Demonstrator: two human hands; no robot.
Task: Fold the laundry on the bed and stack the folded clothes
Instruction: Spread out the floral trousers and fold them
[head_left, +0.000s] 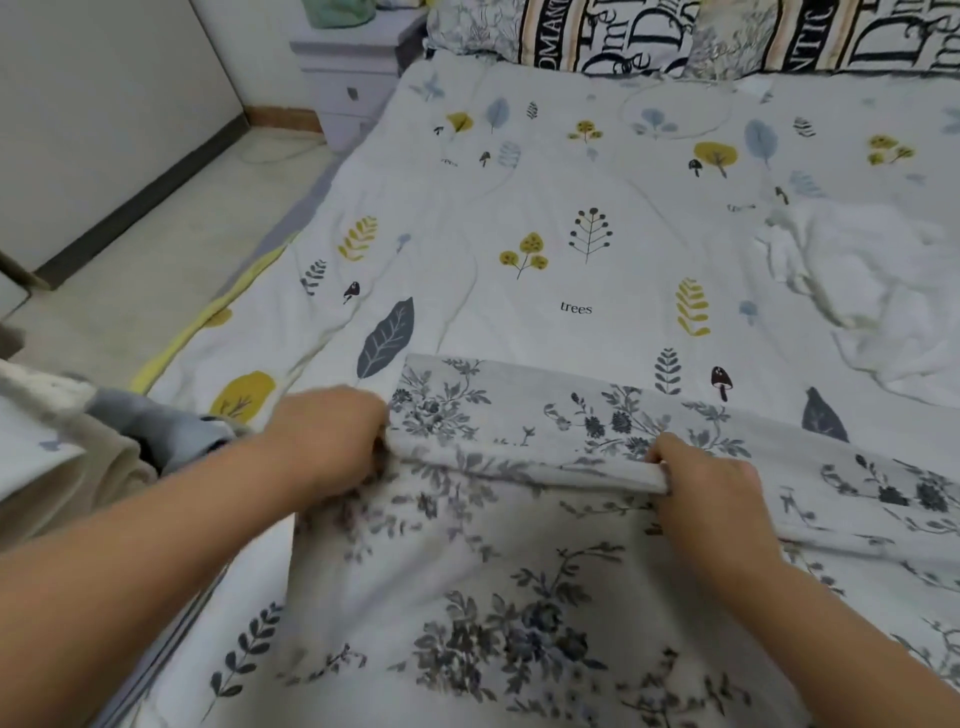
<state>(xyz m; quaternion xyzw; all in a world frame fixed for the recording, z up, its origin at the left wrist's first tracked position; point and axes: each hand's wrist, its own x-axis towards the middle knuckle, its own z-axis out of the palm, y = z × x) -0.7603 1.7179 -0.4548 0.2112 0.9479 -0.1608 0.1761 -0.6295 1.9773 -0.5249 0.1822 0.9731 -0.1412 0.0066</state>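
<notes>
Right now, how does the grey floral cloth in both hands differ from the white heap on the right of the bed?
The grey floral cloth lies spread fairly flat with one folded edge; the white heap is crumpled and unfolded. The floral cloth carries a dark flower print; the heap looks plain white. The left hand and right hand both pinch the floral cloth's fold; nothing touches the heap. Both rest on the tree-print bedspread.
</notes>
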